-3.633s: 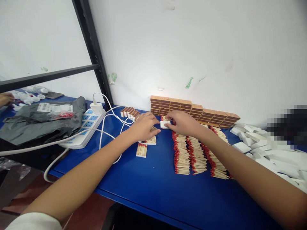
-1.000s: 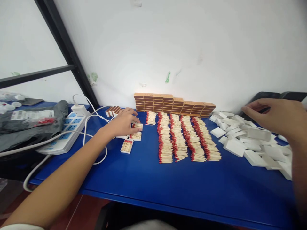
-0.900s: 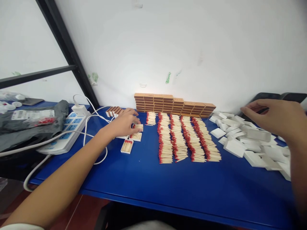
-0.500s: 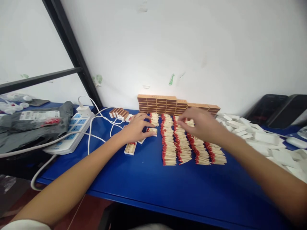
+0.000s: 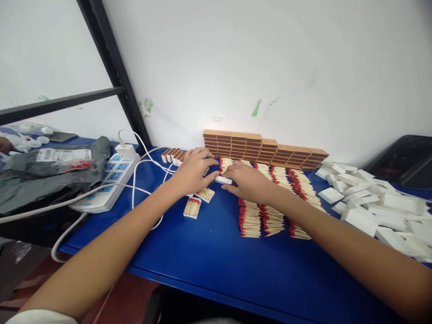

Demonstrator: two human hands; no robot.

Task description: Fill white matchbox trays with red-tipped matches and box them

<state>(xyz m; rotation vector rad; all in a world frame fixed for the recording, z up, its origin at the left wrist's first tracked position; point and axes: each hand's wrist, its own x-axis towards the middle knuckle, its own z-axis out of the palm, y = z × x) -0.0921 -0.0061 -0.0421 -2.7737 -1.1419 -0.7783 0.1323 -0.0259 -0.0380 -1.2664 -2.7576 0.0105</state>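
Observation:
My left hand [image 5: 194,171] and my right hand [image 5: 248,181] meet over a small white matchbox tray [image 5: 223,180] on the blue table [image 5: 216,256]. Fingers of both hands pinch the tray's two ends. Rows of red-tipped matches [image 5: 266,211] lie under and to the right of my right hand. Two open trays filled with matches [image 5: 199,201] sit just below my left hand. A low wall of brown matchbox sleeves [image 5: 263,150] stands against the white wall behind my hands.
A heap of white empty trays [image 5: 371,202] covers the table's right side. A short row of brown sleeves [image 5: 173,155] lies at the back left. A white power strip [image 5: 108,180] with cables and a grey plastic bag [image 5: 50,173] lie left. A black frame post [image 5: 114,72] rises there.
My right hand went to the white heap at the right, came back across the match rows and now holds a white tray together with my left hand. The camera swung slightly left.

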